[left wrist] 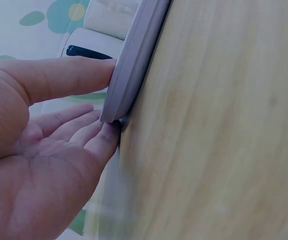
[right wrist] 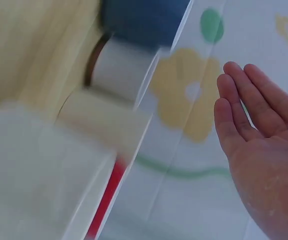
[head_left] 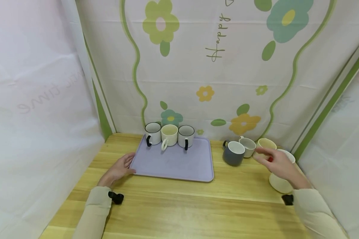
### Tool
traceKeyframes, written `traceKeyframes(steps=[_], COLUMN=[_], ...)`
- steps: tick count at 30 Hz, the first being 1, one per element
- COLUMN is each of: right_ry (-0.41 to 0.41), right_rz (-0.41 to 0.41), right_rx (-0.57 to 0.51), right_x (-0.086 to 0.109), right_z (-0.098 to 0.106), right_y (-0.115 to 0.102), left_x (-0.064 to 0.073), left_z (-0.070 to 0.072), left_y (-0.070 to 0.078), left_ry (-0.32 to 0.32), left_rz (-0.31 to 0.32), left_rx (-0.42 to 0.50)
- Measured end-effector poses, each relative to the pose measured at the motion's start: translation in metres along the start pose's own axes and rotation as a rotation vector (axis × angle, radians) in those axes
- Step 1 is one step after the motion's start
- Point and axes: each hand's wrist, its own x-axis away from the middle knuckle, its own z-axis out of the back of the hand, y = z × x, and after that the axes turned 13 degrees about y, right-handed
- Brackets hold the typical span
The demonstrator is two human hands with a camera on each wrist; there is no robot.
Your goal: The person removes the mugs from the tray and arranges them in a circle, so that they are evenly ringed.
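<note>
- Touching L edge of purple tray (head_left: 173,162): L hand (head_left: 119,168), fingers loose & mostly straight.
- Tray's flat on wood table (head_left: 197,212).
- Tray's back has 3 in a row: L white cup (head_left: 155,135), cream cup (head_left: 171,136), R white cup (head_left: 187,136).
- R hand (head_left: 280,165) is free, fingers mostly straight, nr yellow cup (head_left: 266,143).
- Gray cup (head_left: 233,157) & pale cup (head_left: 248,147) sit b/w yellow cup & tray.

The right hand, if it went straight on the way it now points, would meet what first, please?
The right hand would probably meet the off-white mug beside the dark grey mug, though depth is unclear and it might pass above.
</note>
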Motion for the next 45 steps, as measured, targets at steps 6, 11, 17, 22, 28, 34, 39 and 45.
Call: traceKeyframes(steps=[6,11,17,22,28,34,39,45], right_ry=[-0.077,-0.138,-0.194,-0.163,-0.101,-0.099,-0.064,-0.038], right_rz=[0.103,0.132,0.08,-0.009,-0.181,-0.33,-0.382,-0.428], right_rx=[-0.121,-0.203,-0.276,-0.348,-0.448,-0.55,-0.579,-0.607], right_x=[-0.035,-0.059,-0.079,-0.087,-0.088,-0.089,-0.088,-0.081], right_z=[-0.06,-0.109,-0.167,-0.206,-0.236,-0.254,-0.262,-0.26], right_y=[-0.049,-0.086,-0.109,-0.119,-0.121,-0.127,-0.131,-0.137], left_x=[0.0,-0.001,0.0,0.0,0.001,0.002,0.003,0.003], left_z=[0.001,0.001,0.001,0.0,0.001,-0.001,-0.002,-0.002], left_y=[0.001,0.001,0.001,0.001,0.004,0.004,0.004,0.006], left_ry=[0.0,0.001,0.004,-0.007,-0.013,-0.012,-0.01,-0.01], left_rz=[0.003,0.005,0.011,-0.007,-0.018,-0.002,0.006,0.001], left_rx=[0.012,0.026,0.027,0.05,0.041,0.057,0.051,0.051])
